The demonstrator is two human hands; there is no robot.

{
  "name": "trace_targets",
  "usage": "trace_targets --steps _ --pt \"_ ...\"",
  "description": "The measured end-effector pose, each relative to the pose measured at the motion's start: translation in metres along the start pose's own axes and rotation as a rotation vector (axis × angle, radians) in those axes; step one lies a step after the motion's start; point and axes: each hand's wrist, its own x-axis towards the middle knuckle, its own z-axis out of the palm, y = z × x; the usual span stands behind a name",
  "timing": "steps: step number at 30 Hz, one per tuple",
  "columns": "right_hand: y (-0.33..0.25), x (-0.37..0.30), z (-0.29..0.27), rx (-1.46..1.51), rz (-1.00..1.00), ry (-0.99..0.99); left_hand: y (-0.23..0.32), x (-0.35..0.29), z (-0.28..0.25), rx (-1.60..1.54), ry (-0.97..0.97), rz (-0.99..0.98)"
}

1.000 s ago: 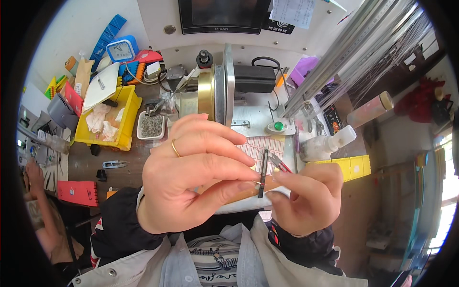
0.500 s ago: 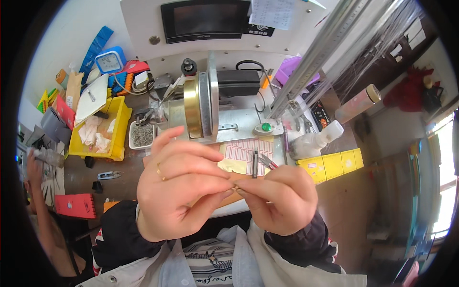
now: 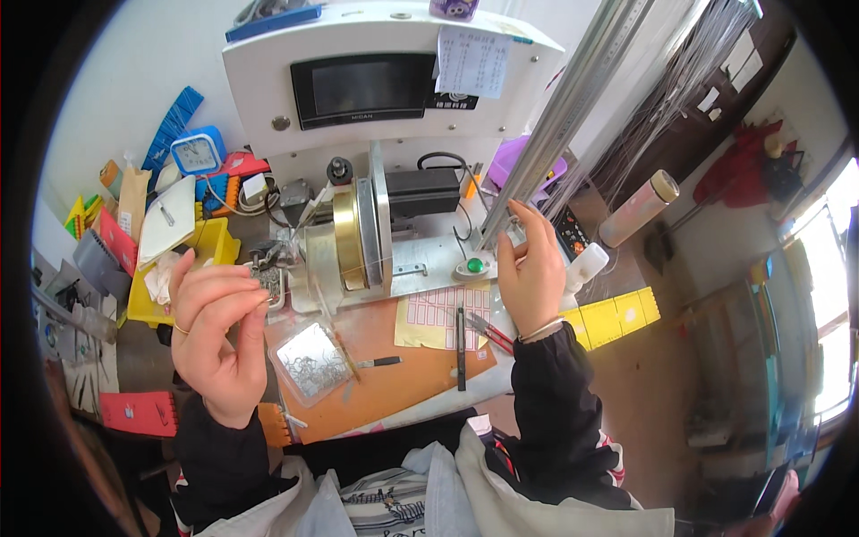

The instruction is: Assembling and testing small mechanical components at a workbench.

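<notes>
My left hand is raised at the left, over the near side of the yellow bin. Its thumb and fingertips are pressed together in a pinch; whatever lies between them is too small to make out. At the right, my right hand reaches up beside the foot of the upright metal rail. Its thumb and index finger are apart, and I see nothing held. Between the hands stands a machine with a brass-coloured wheel. A clear square box of small metal pieces rests on the brown mat.
Red-handled pliers and a black slim tool lie by a label sheet. A green button sits on the machine base. Yellow bin, blue clock, white bottle and pink tumbler surround the workspace.
My hands were together at the centre, fingertips meeting. They have parted: the left moved left, the right moved up and forward. The mat and clear box now show. The view has shifted.
</notes>
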Motion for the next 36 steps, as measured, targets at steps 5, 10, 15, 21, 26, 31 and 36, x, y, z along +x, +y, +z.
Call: trace_targets --steps 5,10,15,21,26,31,36 --pt "0.014 0.008 0.000 -0.161 0.112 -0.062 -0.004 0.000 -0.002 -0.028 -0.006 -0.012" --pt "-0.005 0.012 -0.008 -0.161 0.089 -0.010 -0.006 0.000 -0.002 -0.058 -0.005 -0.021" --pt "0.009 0.008 0.002 -0.202 0.023 -0.029 -0.003 0.000 0.000 -0.099 0.007 -0.016" --pt "0.027 0.024 0.002 -0.478 0.056 -0.125 -0.004 0.001 0.001 -0.131 -0.005 -0.041" --pt "0.012 0.036 -0.027 -0.581 -0.043 -0.030 -0.013 0.002 -0.004 -0.177 0.055 -0.089" --pt "-0.042 0.000 -0.051 -0.035 -0.427 0.148 -0.046 -0.014 -0.044 -0.412 0.279 -0.273" --pt "-0.071 -0.097 -0.065 0.252 -0.579 -0.602 -0.049 -0.029 -0.045 -0.595 0.276 -0.229"
